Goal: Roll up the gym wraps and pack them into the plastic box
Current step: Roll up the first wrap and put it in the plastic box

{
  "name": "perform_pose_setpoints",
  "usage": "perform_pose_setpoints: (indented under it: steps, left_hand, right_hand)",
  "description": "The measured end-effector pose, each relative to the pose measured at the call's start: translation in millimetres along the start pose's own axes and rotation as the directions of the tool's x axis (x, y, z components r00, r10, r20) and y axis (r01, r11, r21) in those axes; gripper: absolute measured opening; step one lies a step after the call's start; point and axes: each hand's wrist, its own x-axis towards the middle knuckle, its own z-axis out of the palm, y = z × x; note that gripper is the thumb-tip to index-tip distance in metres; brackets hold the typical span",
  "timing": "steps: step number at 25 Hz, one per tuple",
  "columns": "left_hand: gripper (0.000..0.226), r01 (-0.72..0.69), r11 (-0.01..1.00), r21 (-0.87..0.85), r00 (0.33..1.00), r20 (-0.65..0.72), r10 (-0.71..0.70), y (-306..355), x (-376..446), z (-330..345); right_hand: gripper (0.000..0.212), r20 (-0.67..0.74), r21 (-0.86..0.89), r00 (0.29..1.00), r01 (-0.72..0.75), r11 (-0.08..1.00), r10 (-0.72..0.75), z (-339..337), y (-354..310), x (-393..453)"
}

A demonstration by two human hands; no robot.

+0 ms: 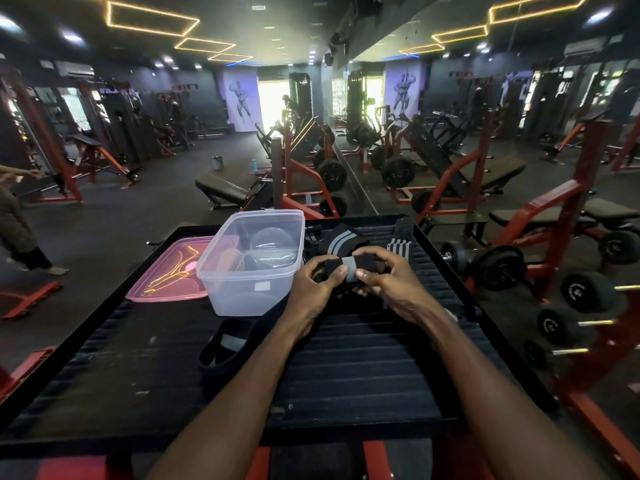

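Both hands, left hand and right hand, pinch a partly rolled black gym wrap (grey stripe facing up) over the ribbed platform, just right of the clear plastic box. Further wraps lie beyond.

Both forearms bare, no sleeves; left grip, right grip ungloved.
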Motion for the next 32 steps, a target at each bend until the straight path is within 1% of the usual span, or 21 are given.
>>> perform_pose_setpoints:
  steps: [2, 4, 5, 7, 10, 14, 16, 18, 19, 21, 22, 24, 26, 28, 30, 32]
  left_hand:
    - [0.027, -0.024, 1.000, 0.003, 1.000, -0.016, 0.024, 0.9, -0.8, 1.1]
    - [0.031, -0.035, 0.999, 0.001, 0.999, -0.009, 0.035, 2.6, -1.6, 1.6]
    - [0.035, -0.035, 0.999, 0.011, 0.999, 0.000, 0.035, 3.2, -2.1, 2.0]
    - [0.041, -0.041, 0.999, 0.034, 0.999, 0.028, 0.040, 5.5, -4.4, 2.7]
    - [0.043, -0.039, 0.999, 0.028, 0.998, 0.057, 0.038, 3.3, -2.1, 1.4]
    - [0.033, 0.087, 0.993, -0.085, 0.995, 0.061, -0.082, 0.1, 1.7, 0.4]
    - [0.026, 0.080, 0.996, -0.027, 0.994, 0.073, -0.078, 1.2, -0.7, 1.2]
    - [0.021, 0.023, 0.996, 0.082, 0.999, 0.045, -0.027, 2.1, -1.8, -0.2]
    - [0.025, -0.020, 0.988, 0.151, 0.999, 0.038, 0.015, 1.5, -1.0, -2.2]
    - [0.033, -0.091, 0.967, 0.240, 0.994, 0.082, 0.073, 2.4, -1.1, -5.1]
    - [0.035, -0.093, 0.968, 0.231, 0.992, 0.110, 0.069, 3.2, -1.5, -5.2]
    - [0.030, -0.060, 0.986, 0.154, 0.991, 0.127, 0.040, 4.1, -1.8, -3.8]
    - [0.029, -0.084, 0.986, 0.147, 0.993, 0.097, 0.070, 5.4, -2.9, -2.2]
    - [0.033, -0.128, 0.964, 0.232, 0.991, 0.074, 0.114, 6.8, -3.8, -1.3]
    - [0.040, -0.185, 0.925, 0.333, 0.981, 0.117, 0.155, 7.8, -5.9, -0.7]
    - [0.043, -0.225, 0.890, 0.397, 0.972, 0.151, 0.179, 7.0, -7.9, -0.2]
  right_hand:
    - [0.029, 0.010, 0.065, 0.999, -0.031, 0.997, 0.031, -0.2, -0.8, 1.2]
    - [0.018, 0.037, 0.114, 0.995, -0.095, 0.989, 0.091, -0.1, -1.9, 1.7]
    - [0.016, 0.049, 0.111, 0.991, -0.129, 0.985, 0.124, 0.3, -2.1, 1.6]
    - [0.021, 0.058, 0.081, 0.984, -0.171, 0.982, 0.167, 1.2, -0.9, 1.7]
    - [0.020, 0.033, 0.044, 0.991, -0.127, 0.991, 0.126, 1.1, 0.0, 1.0]
    - [0.032, 0.012, -0.105, 1.000, -0.021, 0.994, 0.022, -0.6, 1.3, -0.8]
    - [0.036, 0.016, -0.145, 1.000, 0.007, 0.989, -0.005, -0.5, 3.3, -0.7]
    - [0.044, 0.039, -0.161, 0.999, 0.010, 0.987, -0.004, -0.4, 4.0, -1.6]
    - [0.046, 0.065, -0.178, 0.998, 0.010, 0.984, 0.002, -1.0, 4.0, -2.4]
    - [0.042, 0.116, -0.250, 0.993, 0.019, 0.968, 0.010, -1.6, 3.7, -4.2]
    - [0.038, 0.118, -0.292, 0.993, 0.030, 0.956, 0.005, -1.6, 3.7, -4.8]
    - [0.031, 0.081, -0.363, 0.996, 0.066, 0.930, -0.039, 0.1, 4.0, -4.3]
    - [0.031, 0.050, -0.414, 0.996, 0.092, 0.906, -0.079, 1.4, 5.8, -2.7]
    - [0.037, 0.068, -0.451, 0.995, 0.095, 0.887, -0.072, 1.9, 6.9, -3.1]
    - [0.044, 0.113, -0.522, 0.992, 0.114, 0.846, -0.064, 1.8, 8.8, -4.6]
    - [0.047, 0.123, -0.577, 0.991, 0.121, 0.808, -0.060, 1.6, 10.1, -6.1]
